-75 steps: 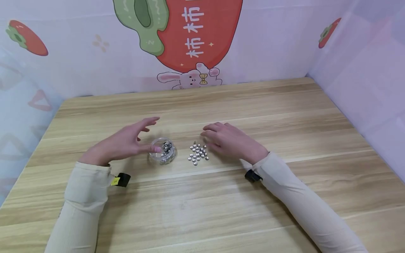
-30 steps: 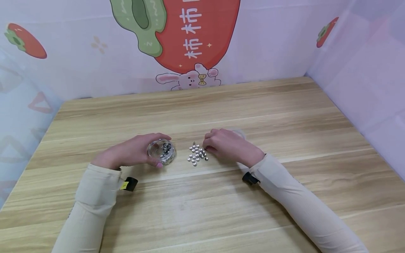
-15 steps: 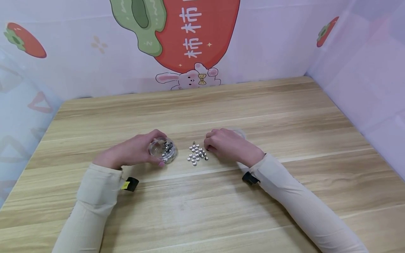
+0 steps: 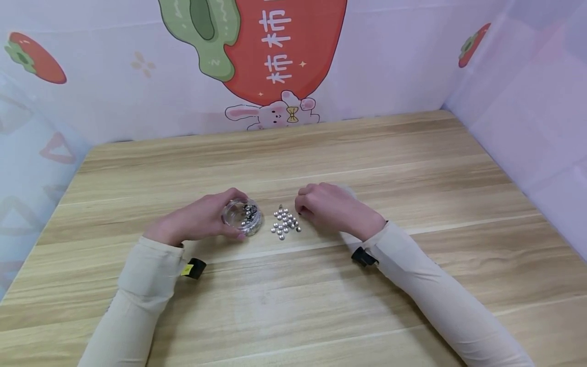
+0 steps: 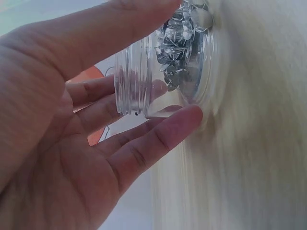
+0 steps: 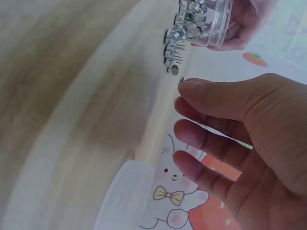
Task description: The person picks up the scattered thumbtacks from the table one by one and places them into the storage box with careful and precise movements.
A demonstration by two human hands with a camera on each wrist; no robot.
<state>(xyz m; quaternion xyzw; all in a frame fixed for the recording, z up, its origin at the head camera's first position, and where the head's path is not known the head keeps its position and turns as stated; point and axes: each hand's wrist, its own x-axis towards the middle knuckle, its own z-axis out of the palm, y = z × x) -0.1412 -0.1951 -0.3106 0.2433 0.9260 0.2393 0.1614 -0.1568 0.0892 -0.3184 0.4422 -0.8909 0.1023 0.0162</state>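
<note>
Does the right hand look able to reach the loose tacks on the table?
Probably yes: the right hand is close beside the loose tacks, with nothing visible between. The left hand holds the jar on their other side. The right appears to pinch one tack, though.

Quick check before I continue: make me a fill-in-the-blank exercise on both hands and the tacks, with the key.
1. The left hand grips a jar whose mouth is ____ (open/covered).
2. The right hand pinches a single metal ____.
3. Loose tacks lie on the table, ____ the two hands.

Missing words: open; tack; between.
</note>
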